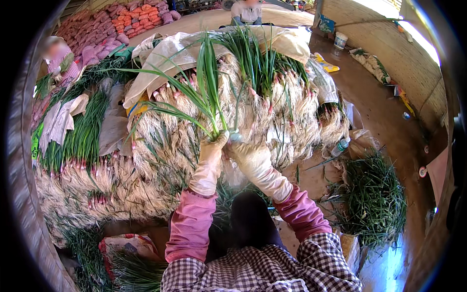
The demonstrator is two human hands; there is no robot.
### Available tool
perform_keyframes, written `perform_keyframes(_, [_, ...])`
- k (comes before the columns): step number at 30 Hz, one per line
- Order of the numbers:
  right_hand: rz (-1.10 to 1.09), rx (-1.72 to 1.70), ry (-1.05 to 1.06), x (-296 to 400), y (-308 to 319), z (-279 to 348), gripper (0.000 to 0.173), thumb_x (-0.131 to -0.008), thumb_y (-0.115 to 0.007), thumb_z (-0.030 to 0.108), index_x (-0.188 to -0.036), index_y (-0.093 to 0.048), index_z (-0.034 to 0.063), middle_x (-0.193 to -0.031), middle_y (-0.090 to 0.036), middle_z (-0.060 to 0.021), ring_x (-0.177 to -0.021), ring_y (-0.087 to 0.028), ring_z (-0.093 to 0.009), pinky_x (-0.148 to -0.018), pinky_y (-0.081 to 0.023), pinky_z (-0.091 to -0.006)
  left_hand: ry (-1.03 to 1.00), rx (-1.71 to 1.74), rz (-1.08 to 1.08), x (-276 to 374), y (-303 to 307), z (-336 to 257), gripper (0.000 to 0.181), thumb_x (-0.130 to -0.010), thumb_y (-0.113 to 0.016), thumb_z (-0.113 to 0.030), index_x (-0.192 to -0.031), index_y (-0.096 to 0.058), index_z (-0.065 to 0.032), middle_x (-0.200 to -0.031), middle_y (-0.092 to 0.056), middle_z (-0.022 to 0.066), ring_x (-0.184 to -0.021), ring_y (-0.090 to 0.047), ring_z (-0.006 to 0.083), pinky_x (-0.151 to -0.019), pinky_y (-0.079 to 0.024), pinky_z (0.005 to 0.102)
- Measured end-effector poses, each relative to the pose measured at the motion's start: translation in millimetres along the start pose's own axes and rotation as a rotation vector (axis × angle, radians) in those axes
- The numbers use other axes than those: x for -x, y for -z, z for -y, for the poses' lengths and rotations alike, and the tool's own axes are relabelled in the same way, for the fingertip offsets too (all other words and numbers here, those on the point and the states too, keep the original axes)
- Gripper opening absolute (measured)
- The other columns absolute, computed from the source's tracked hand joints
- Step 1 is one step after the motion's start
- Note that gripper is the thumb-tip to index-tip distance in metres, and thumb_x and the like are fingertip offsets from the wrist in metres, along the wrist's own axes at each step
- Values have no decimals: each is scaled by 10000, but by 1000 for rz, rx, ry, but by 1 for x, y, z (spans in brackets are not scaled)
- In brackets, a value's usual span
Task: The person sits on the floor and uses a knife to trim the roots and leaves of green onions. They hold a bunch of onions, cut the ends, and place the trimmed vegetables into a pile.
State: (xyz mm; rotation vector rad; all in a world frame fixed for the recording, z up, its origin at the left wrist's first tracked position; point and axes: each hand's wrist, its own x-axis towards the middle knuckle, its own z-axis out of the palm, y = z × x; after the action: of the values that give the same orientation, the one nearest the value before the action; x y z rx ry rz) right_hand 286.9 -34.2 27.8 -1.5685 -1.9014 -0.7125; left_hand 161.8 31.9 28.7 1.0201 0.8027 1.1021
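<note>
My left hand [210,157], in a cream glove, is closed around the lower stems of a few green allium plants [208,91], whose long leaves fan up and to the left. Against it, at the base of these stems, is my right hand [251,160], gloved too, its fingers curled at the plants' lower ends; what exactly it pinches is hidden. Behind both hands lies a large heap of similar plants with pale stringy roots [288,120] and pinkish bulbs, partly under a whitish woven sheet [171,54].
More bunched plants [87,127] lie at the left. A pile of loose green leaves [372,200] and a plastic bottle [340,146] are at the right. Filled mesh sacks [138,16] are stacked at the back. One person [247,12] sits beyond the heap, another [62,60] at the left.
</note>
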Motion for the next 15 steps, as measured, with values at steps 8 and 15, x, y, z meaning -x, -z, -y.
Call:
perform_keyframes(8, [355,-1707,-604,-40,-7,-26,332,-935,-603,388,-927,-628,57,-674,-609,-59,-544,-574,-168,-481,-456,-322,21,287,187,2,8,-7,240,-942,-587,-147,-1039,-641,66,-786,-680,121,-603,-640,210,-561,-553,311])
perform_keyframes(15, [-129,-1624,-960,-46,-99,-3,318,-973,-562,291,-1181,-571,51,-684,-574,5,-495,-480,-65,-402,-341,-215,-37,97,63,3,6,-6,204,-943,-610,-207,-844,-652,-34,-624,-610,44,-507,-572,114,-452,-426,220])
